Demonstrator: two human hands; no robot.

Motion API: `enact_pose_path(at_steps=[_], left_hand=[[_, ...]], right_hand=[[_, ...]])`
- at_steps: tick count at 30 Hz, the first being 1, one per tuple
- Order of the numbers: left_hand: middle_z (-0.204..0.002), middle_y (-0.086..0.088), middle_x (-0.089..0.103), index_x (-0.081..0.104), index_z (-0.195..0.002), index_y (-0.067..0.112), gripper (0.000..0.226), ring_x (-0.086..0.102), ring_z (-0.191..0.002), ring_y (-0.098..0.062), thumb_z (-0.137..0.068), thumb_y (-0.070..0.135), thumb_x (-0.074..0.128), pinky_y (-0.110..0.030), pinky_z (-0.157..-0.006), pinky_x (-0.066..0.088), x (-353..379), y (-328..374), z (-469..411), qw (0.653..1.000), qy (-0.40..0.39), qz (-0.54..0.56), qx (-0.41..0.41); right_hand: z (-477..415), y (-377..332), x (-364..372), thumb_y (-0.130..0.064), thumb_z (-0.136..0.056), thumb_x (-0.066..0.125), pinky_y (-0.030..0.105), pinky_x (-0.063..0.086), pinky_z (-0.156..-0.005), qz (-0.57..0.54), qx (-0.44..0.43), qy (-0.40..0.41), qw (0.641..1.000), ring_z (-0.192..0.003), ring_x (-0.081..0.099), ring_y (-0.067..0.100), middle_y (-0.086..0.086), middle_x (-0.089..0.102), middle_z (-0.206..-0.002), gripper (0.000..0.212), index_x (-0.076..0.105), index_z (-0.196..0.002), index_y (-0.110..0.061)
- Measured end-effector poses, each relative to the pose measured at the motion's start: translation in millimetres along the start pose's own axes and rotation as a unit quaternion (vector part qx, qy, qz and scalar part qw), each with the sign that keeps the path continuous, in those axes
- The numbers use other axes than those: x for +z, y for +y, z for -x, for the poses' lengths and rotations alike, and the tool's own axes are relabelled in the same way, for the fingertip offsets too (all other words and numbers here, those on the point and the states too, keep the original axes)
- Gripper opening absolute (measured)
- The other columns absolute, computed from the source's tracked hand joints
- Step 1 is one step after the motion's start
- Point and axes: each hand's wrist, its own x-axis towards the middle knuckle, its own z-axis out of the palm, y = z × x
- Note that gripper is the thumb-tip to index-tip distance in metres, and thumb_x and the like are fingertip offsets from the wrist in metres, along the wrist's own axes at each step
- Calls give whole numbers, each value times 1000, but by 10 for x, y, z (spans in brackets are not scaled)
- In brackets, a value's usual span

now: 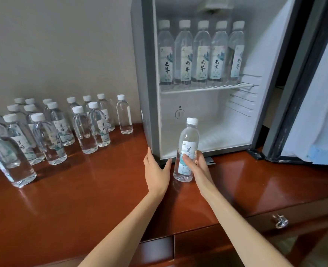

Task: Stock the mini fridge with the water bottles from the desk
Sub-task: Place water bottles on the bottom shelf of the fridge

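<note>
The mini fridge (147, 78) stands on the desk (82, 189) with its door (313, 93) swung open to the right. Several water bottles (201, 53) line its upper wire shelf; the lower compartment holds nothing. My right hand (196, 165) grips one upright water bottle (187, 143) with a white cap, just in front of the fridge's bottom edge. My left hand (156, 170) is open, fingers straight, touching the fridge's lower left corner. Several more bottles (49, 130) stand grouped on the desk at the left.
A grey wall runs behind the desk. Desk drawers sit below the front edge, one with a metal handle (280, 221). The open door takes up the right side. Bare reddish wood lies between the bottle group and my hands.
</note>
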Motion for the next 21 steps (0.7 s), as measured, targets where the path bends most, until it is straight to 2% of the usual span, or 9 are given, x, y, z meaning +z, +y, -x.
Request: enact_pose_path(at_steps=[3, 6, 8, 10, 13, 15, 18, 21], left_hand=[[-146, 1, 46, 29, -149, 21, 67, 47, -131, -18, -92, 33, 61, -38, -108, 40, 42, -13, -74, 1000, 17, 19, -17], [-142, 0, 52, 34, -147, 21, 59, 48, -130, -21, -94, 32, 59, -41, -107, 39, 59, -26, -116, 998, 40, 14, -36], [-139, 1, 55, 37, -146, 23, 58, 51, -128, -21, -93, 32, 60, -41, -106, 41, 66, -32, -122, 998, 42, 18, -36], [-137, 2, 56, 38, -145, 24, 58, 52, -126, -19, -93, 32, 61, -40, -105, 41, 66, -41, -123, 998, 45, 26, -36], [-137, 2, 56, 38, -145, 24, 58, 53, -126, -19, -93, 31, 61, -40, -105, 41, 66, -51, -133, 998, 47, 31, -38], [-137, 3, 56, 38, -145, 24, 58, 53, -125, -19, -92, 31, 62, -40, -105, 41, 67, -57, -132, 998, 46, 34, -39], [-137, 4, 56, 38, -145, 25, 58, 54, -124, -19, -92, 32, 61, -40, -105, 41, 75, -55, -132, 998, 44, 33, -44], [-136, 4, 57, 38, -145, 26, 58, 53, -124, -18, -92, 32, 62, -39, -105, 41, 76, -53, -133, 997, 48, 31, -44]], right_hand=[[-21, 41, 26, -25, -87, 71, 19, 54, -68, 26, -14, -9, 1000, -87, 72, 12, -2, 73, -93, 28, 58, -112, -22], [-38, 47, 65, -41, -78, 74, 27, 57, -74, 55, -37, 2, 998, -90, 71, 18, 7, 69, -101, 41, 58, -112, -26], [-56, 40, 91, -52, -71, 71, 34, 56, -80, 87, -75, 26, 993, -93, 68, 18, 4, 68, -103, 51, 57, -113, -25], [-91, 31, 120, -58, -70, 66, 31, 53, -81, 121, -118, 60, 984, -93, 64, 9, -6, 66, -102, 53, 57, -111, -25], [-188, 14, 155, -57, -74, 62, 25, 47, -82, 145, -168, 102, 970, -93, 58, 3, -17, 61, -99, 48, 54, -110, -27], [-264, 6, 183, -53, -76, 63, 23, 44, -84, 138, -191, 111, 966, -99, 57, 4, -16, 60, -104, 49, 54, -116, -25], [-373, 14, 234, -51, -75, 66, 24, 45, -93, 115, -183, 119, 969, -111, 55, 11, -10, 59, -121, 69, 45, -135, -23], [-448, 18, 263, -50, -73, 69, 31, 51, -86, 109, -177, 107, 972, -106, 58, 13, -27, 58, -112, 68, 38, -133, -36]])
